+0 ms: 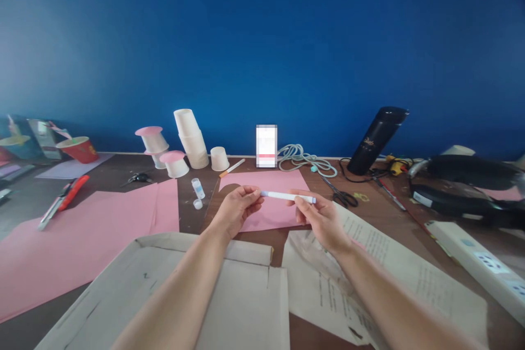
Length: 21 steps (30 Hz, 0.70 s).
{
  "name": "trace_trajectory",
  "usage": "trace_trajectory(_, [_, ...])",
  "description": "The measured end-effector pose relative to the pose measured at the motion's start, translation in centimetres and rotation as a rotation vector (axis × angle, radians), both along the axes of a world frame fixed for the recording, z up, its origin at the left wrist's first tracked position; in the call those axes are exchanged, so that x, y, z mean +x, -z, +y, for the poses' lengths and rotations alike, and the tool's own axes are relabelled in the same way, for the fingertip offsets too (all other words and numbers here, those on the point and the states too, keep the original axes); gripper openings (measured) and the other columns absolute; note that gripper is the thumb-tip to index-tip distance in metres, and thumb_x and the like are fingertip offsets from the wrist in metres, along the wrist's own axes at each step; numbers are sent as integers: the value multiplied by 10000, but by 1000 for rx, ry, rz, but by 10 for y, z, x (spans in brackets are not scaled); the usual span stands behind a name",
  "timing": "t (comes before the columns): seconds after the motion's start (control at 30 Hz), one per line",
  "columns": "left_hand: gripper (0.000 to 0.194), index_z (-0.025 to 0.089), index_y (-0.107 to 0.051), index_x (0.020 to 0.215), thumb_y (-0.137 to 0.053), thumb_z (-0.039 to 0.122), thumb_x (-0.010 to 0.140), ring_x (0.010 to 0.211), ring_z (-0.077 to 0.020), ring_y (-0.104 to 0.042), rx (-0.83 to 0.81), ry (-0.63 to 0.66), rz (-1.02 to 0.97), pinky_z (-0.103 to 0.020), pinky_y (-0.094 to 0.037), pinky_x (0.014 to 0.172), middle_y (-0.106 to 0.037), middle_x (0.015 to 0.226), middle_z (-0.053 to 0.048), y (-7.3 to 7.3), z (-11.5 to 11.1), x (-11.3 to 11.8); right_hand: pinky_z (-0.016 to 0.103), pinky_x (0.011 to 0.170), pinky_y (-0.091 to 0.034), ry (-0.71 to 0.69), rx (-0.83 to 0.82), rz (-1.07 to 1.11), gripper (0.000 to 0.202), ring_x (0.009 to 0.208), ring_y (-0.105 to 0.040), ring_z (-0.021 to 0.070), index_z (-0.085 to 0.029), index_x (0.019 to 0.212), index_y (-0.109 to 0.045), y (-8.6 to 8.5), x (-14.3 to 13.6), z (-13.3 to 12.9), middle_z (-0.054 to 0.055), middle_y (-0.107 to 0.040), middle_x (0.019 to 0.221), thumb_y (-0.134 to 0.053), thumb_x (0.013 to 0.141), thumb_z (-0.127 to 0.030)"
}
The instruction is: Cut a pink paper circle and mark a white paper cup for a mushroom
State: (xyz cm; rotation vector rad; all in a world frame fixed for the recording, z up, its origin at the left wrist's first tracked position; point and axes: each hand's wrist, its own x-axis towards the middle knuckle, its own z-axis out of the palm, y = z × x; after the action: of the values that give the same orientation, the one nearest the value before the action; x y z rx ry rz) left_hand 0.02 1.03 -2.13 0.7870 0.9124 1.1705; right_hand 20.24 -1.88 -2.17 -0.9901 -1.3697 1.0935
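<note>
A slim white marker pen [281,196] with pale purple ends is held level above a pink sheet of paper [283,216]. My left hand [240,206] pinches its left end between thumb and fingertips. Around the right part of the barrel, the thumb and fingers of my right hand [322,220] are closed. Below my right wrist lie printed sheets [381,246], and under my left forearm is a flattened pale carton [164,279].
White paper cups [191,142], a glue stick [198,188], a propped phone [266,145], a cable [301,157] and scissors [343,197] line the back. A black flask [375,142] leans against the wall. Pink paper [102,229] with a box cutter [63,202] lies left; a power strip [479,262] lies right.
</note>
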Motion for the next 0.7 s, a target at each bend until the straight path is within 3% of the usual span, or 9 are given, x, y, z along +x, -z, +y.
trace_trajectory(0.37, [231, 114, -692, 856, -757, 256, 685, 698, -101, -635, 43, 59, 85, -210, -538, 699, -690, 808, -65, 3, -1, -4, 224, 475, -373, -47, -92, 189, 323, 560, -486, 96, -174, 1050, -680, 5, -2, 4, 67, -692, 841, -621, 819, -392])
trace_trajectory(0.6, [277, 111, -680, 839, -777, 290, 652, 695, -127, -650, 87, 22, 117, -265, -546, 734, -698, 789, -81, -1, -3, 2, 234, 491, -382, -88, -122, 248, 299, 564, -483, 102, -175, 1004, -686, 3, -5, 4, 75, -695, 841, -625, 810, -394])
trace_trajectory(0.7, [363, 127, -670, 962, -729, 365, 695, 759, -168, -668, 160, -12, 250, -302, -546, 741, -706, 893, -106, -7, -5, 2, 230, 480, -376, -33, -122, 235, 322, 549, -488, 97, -172, 1002, -678, 3, -2, 10, 75, -693, 840, -627, 797, -415])
